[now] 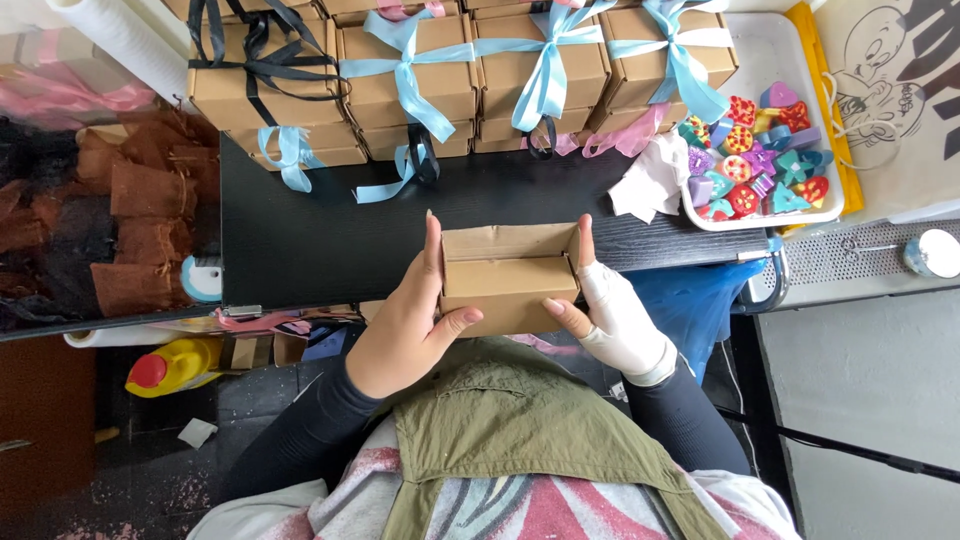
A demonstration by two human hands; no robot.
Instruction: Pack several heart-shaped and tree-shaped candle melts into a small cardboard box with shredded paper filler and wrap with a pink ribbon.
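Both hands grip one small brown cardboard box point(510, 278), held between them at the near edge of the black counter point(300, 240). The left hand point(410, 325) clasps the box's left end, fingers upright along that side and thumb pressed on the near face. The right hand point(610, 310), wrapped in a pale bandage or glove, clasps the right end in the same way, thumb on the near face. The box is open at the top, its flaps folded inward.

Along the far edge of the counter stand stacked brown gift boxes point(400, 85) tied with light blue and black ribbons. At the far right corner a white tray point(770, 50) holds small colourful shaped pieces point(755, 160), with crumpled white tissue point(650, 180) just beside it. Left of the counter lie brown fabric pouches point(140, 200).
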